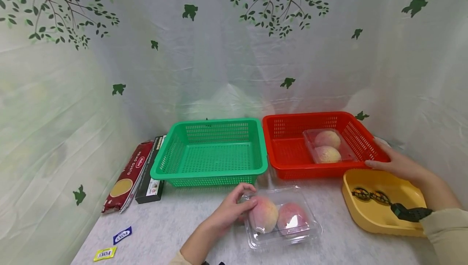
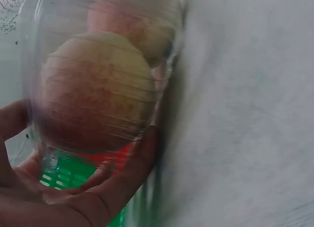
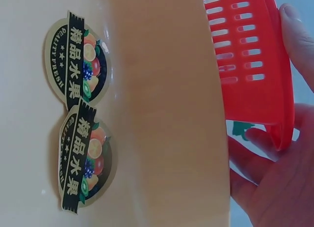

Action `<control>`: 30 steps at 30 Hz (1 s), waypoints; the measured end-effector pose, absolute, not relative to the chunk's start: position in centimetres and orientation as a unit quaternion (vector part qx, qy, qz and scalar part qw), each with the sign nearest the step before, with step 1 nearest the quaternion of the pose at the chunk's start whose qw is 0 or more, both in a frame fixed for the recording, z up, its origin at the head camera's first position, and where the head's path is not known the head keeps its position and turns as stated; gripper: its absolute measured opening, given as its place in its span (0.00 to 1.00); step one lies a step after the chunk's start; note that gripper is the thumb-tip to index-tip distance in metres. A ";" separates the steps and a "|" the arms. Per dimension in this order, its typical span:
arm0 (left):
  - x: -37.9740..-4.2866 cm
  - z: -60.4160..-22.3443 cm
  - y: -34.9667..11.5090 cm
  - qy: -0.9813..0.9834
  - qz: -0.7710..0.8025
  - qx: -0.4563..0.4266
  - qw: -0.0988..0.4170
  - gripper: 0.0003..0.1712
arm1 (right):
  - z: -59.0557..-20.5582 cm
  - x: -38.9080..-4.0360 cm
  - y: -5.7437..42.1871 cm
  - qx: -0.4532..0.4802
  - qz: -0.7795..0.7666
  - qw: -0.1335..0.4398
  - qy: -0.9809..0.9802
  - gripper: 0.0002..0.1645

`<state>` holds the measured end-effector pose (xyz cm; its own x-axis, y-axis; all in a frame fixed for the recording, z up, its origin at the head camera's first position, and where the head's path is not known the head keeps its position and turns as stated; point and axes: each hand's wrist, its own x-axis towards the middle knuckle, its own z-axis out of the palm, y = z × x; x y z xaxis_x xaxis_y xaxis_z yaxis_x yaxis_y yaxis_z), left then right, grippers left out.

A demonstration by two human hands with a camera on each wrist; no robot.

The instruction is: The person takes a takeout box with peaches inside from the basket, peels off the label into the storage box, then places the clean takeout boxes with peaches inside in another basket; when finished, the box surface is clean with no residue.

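My left hand [image 1: 228,211] grips the left end of a clear plastic fruit box [image 1: 279,197] holding two pinkish peaches [image 1: 292,218], just in front of the green basket. In the left wrist view, fingers [image 2: 140,156] wrap round the box, one peach [image 2: 98,94] close to the camera. At the far right, my right hand [image 1: 400,163] holds the front right corner of a red basket [image 1: 310,171]. The right wrist view has the basket corner [image 3: 255,101] between thumb and fingers. Inside that basket lies another clear box with two paler peaches [image 1: 328,154].
A green basket [image 1: 215,175] stands left of the red one. Below my right forearm sits a yellow tray [image 1: 387,179] with fruit labels [image 1: 371,195]. A dark red packet [image 1: 128,179], a black box [image 1: 151,175] and two small sachets [image 1: 122,235] lie at left.
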<state>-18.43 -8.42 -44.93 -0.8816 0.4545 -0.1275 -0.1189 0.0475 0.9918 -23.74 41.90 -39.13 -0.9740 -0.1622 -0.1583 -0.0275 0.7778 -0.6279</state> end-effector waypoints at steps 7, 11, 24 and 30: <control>-18.5 -44.7 -8.5 0.683 0.675 0.115 0.254 0.23 | -39.4 -23.7 42.2 -0.034 -0.325 0.110 0.939 0.59; -18.4 -44.8 -8.5 0.680 0.680 0.106 0.253 0.20 | -39.7 -23.8 42.3 -0.034 -0.336 0.110 0.935 0.58; -18.1 -41.7 -7.8 0.644 0.731 0.072 0.213 0.17 | -40.2 -24.0 41.9 -0.049 -0.365 0.093 0.925 0.57; -19.1 -38.8 -7.0 0.623 0.760 0.056 0.178 0.15 | -40.4 -23.9 42.1 -0.051 -0.368 0.090 0.924 0.56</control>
